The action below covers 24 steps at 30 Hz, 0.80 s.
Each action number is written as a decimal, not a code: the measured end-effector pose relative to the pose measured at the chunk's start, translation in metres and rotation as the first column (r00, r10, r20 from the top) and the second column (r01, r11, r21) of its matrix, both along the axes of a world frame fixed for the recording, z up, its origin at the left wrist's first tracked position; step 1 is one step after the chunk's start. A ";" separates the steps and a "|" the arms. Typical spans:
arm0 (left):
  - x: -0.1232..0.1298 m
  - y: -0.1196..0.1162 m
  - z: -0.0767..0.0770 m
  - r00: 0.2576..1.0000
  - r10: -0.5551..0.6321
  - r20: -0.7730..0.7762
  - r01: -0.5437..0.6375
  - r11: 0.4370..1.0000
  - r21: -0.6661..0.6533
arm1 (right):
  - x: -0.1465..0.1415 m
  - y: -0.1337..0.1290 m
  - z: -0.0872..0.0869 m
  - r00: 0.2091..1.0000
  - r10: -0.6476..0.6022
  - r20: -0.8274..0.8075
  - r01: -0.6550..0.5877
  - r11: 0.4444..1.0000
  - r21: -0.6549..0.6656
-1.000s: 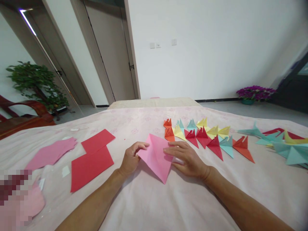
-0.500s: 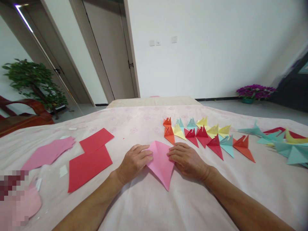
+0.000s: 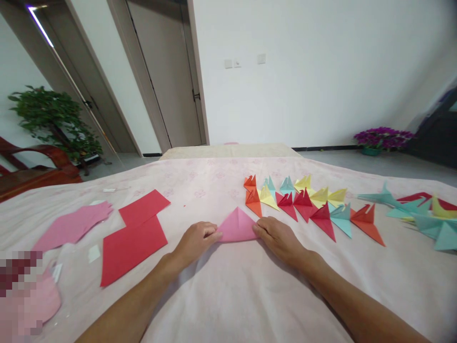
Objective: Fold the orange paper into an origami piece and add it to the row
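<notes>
A pink paper [image 3: 237, 226] lies at the middle of the cloth, folded to a triangle with its peak pointing away and its near edge almost straight. My left hand [image 3: 200, 243] pinches the paper's left corner between thumb and fingers. At the right corner, my right hand [image 3: 278, 236] grips the paper the same way. Just beyond my right hand stand rows of folded paper birds, among them an orange one [image 3: 253, 200], a yellow one [image 3: 267, 196] and a red one [image 3: 286, 204].
Red sheets [image 3: 134, 247] and pink sheets [image 3: 73, 224] lie on the left of the tablecloth [image 3: 214, 295]. More folded pieces, mostly light blue [image 3: 433, 224], are at the far right. A wooden chair [image 3: 43, 166] stands beyond the left edge.
The pink paper's near point has been folded up, so its kite shape is now a triangle. Both hands have moved from its upper sides to pinch its two lower corners.
</notes>
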<state>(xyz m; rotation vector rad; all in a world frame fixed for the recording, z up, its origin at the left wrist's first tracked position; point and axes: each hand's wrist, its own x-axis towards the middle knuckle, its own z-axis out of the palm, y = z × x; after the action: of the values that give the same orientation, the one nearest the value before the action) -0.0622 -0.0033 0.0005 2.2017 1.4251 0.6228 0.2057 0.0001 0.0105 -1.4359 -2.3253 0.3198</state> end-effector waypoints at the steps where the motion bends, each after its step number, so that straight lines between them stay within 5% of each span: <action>1: 0.002 -0.001 0.002 0.999 0.032 -0.025 -0.032 0.999 -0.007 | -0.003 0.000 0.000 0.999 -0.038 0.013 0.038 0.999 -0.013; 9: 0.010 -0.009 0.008 0.948 0.202 -0.246 -0.164 0.972 0.167 | -0.015 0.006 -0.006 0.969 -0.207 0.133 0.210 0.978 -0.007; 24: 0.015 -0.009 0.006 0.899 0.212 -0.382 -0.151 0.971 0.185 | -0.019 0.015 -0.009 0.959 -0.244 0.143 0.249 0.968 -0.014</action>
<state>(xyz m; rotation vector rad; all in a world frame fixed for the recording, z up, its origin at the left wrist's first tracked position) -0.0476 -0.0118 0.0069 2.4330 1.8620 0.3586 0.1870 0.0150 0.0017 -1.7947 -2.2205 0.1911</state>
